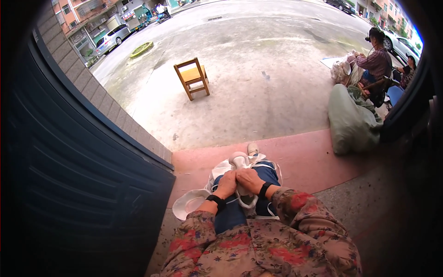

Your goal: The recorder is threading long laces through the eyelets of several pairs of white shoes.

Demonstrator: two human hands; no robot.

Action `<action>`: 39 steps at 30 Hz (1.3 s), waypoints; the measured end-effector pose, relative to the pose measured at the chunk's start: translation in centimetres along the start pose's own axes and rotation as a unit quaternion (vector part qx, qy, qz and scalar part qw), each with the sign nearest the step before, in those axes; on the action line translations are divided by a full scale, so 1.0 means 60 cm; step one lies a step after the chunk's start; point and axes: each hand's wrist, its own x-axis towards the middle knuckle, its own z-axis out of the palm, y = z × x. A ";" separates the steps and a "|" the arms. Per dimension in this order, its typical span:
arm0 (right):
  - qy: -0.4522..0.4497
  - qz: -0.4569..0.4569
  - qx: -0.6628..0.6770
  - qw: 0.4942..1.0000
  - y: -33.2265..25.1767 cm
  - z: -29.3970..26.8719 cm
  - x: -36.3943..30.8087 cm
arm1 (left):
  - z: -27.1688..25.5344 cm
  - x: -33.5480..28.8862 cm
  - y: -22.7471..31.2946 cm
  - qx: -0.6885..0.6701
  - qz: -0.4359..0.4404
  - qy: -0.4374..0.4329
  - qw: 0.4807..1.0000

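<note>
My left hand (226, 184) and my right hand (249, 180) meet over my lap, fingers closed and pressed together. Between them they grip a white cloth piece (246, 198), which hangs down toward my body; the fingertips and the exact spot they pinch are hidden. Beyond the hands, a pale pinkish cup-shaped piece (239, 159) lies on more white cloth with thin straps across my blue-trousered legs. A round white cup-shaped piece (190, 203) sits beside my left wrist. Black bands circle both wrists.
A dark blue door (87, 180) stands close on my left. Ahead is a small wooden chair (192, 77) on concrete. A stuffed green sack (350, 122) stands at the right of the doorway. Behind it a seated person (376, 60) handles pale cloth; another person sits farther right.
</note>
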 end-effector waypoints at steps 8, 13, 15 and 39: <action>-0.023 -0.029 -0.030 0.999 0.009 0.008 0.004 | 0.019 -0.001 -0.022 0.022 0.009 0.025 0.999; 0.015 -0.094 -0.019 0.995 0.028 0.000 -0.021 | 0.024 -0.009 0.011 0.074 0.020 0.104 0.992; -0.062 -0.144 -0.014 0.988 0.023 -0.036 -0.059 | 0.024 -0.015 0.018 0.106 0.018 0.140 0.984; 0.172 0.235 0.602 0.743 0.033 -0.078 -0.075 | -0.045 -0.010 0.163 -0.307 -0.162 0.048 0.936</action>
